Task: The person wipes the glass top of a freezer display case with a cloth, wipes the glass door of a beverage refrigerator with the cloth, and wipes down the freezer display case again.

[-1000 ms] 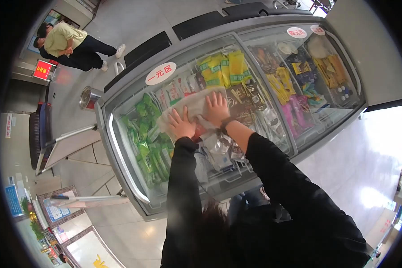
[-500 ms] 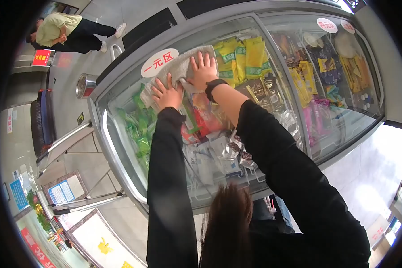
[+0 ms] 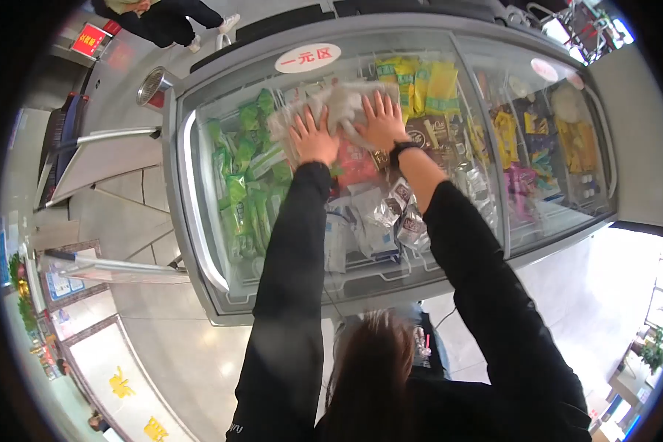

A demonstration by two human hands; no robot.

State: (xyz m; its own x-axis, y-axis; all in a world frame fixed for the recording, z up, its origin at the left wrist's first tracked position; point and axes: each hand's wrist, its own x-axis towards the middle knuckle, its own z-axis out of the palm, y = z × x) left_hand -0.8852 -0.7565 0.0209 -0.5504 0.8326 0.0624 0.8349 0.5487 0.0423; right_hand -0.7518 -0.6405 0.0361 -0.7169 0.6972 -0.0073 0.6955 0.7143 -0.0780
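Note:
A grey cloth (image 3: 342, 103) lies bunched on the glass lid (image 3: 272, 261) of a chest freezer. My left hand (image 3: 314, 138) rests flat on the cloth's near left part with fingers spread. Beside it, my right hand (image 3: 383, 127), wearing a black wristband (image 3: 401, 149), presses on the right part, also with fingers stretched out. Under the glass are green ice-cream packets (image 3: 239, 210), yellow packets (image 3: 427, 85), a red packet (image 3: 357, 166) and silver wrappers (image 3: 412, 228). Past the cloth, an oval label (image 3: 307, 57) with red characters sticks to the lid.
The freezer's right section (image 3: 545, 147) holds more packaged ices behind glass. A metal bin (image 3: 155, 87) stands off its far left corner. Folding board stands (image 3: 110, 158) are on the left floor. Another person (image 3: 173, 18) is at the upper left.
My hands and the cloth have slid nearer to me across the glass, away from the oval label. The camera view has also turned, shifting the freezer in the picture.

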